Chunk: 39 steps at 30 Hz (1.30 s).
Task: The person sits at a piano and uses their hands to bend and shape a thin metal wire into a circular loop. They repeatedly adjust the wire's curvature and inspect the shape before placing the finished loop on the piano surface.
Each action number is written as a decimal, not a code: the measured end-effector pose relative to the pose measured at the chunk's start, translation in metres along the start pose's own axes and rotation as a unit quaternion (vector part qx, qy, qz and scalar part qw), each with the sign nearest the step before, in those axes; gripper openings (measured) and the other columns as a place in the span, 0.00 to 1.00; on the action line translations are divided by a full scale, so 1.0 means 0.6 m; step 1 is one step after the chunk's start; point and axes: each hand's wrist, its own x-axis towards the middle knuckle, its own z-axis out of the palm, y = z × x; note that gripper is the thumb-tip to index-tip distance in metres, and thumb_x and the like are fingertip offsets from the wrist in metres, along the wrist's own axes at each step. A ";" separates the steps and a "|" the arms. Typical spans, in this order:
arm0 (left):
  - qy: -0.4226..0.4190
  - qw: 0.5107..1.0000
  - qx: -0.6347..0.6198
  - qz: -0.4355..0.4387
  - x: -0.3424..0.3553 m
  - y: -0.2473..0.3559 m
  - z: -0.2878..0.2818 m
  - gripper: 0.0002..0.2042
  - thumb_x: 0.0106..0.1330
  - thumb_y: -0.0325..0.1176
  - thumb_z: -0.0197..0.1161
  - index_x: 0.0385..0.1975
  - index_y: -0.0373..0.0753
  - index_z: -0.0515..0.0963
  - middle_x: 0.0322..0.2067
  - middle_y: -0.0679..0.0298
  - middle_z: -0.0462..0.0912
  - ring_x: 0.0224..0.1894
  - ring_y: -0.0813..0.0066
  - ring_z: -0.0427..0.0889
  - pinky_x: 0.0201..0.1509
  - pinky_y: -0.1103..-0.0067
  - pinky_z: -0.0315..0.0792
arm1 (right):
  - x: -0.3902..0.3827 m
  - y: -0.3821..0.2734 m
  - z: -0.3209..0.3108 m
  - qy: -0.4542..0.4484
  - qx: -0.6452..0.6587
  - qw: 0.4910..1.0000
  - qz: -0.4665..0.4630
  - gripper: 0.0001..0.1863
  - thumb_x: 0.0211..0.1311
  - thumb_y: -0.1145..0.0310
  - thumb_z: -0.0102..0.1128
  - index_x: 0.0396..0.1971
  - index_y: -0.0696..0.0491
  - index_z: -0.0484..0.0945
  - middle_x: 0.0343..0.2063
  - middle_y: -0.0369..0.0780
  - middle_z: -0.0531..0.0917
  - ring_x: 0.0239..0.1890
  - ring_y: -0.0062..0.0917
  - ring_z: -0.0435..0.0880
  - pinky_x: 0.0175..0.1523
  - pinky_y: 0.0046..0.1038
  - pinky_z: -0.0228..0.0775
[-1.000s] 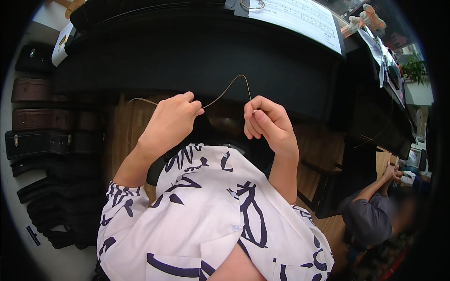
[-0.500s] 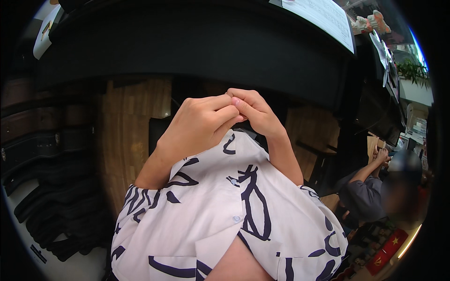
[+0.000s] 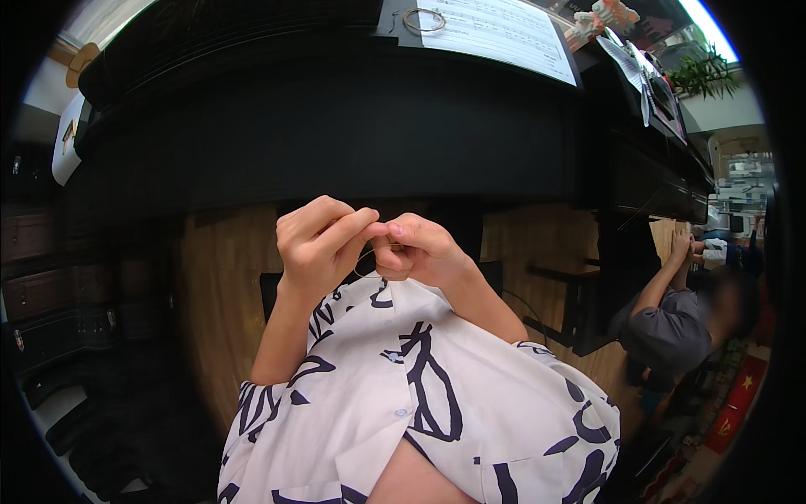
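A thin golden wire, bent into a small loop, hangs between my two hands above my lap. My left hand pinches with thumb and index finger, their tips meeting the right hand's fingers. On the other side, my right hand is closed, its thumb pressed over curled fingers where the wire runs in. Most of the wire is hidden by the fingers, so its ends cannot be made out.
Ahead stands a black table. On it lie a printed music sheet and a coiled ring of thin wire. Dark instrument cases line the left side. At right, a person in dark clothing sits near a black panel.
My hands have come slightly apart and the wire loop now shows between them. The view has shifted, bringing the coiled ring on the table into sight.
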 end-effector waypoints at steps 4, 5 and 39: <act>-0.060 0.998 -0.021 -0.002 0.015 0.005 0.043 0.05 0.54 0.28 0.77 0.28 0.38 0.87 0.22 0.68 0.80 0.18 0.78 0.74 0.19 0.83 0.64 | -0.054 -0.031 -0.002 0.112 0.033 0.993 -0.011 0.21 0.79 0.56 0.45 0.24 0.49 0.68 0.14 0.25 0.55 0.16 0.13 0.50 0.22 0.22 0.41; -0.072 0.997 -0.028 -0.012 0.016 0.008 0.057 0.05 0.54 0.28 0.76 0.28 0.38 0.87 0.22 0.67 0.80 0.18 0.78 0.75 0.19 0.83 0.64 | -0.068 -0.041 -0.005 0.141 0.037 0.989 -0.011 0.21 0.79 0.56 0.45 0.23 0.49 0.67 0.14 0.25 0.55 0.16 0.13 0.50 0.22 0.22 0.41; -0.195 0.975 0.003 -0.103 -0.013 0.013 0.107 0.03 0.61 0.23 0.66 0.33 0.36 0.82 0.24 0.63 0.79 0.20 0.62 0.79 0.23 0.72 0.72 | -0.042 -0.061 0.003 0.169 -0.361 0.862 -0.312 0.22 0.82 0.63 0.40 0.22 0.54 0.66 0.39 0.49 0.87 0.34 0.26 0.85 0.40 0.23 0.77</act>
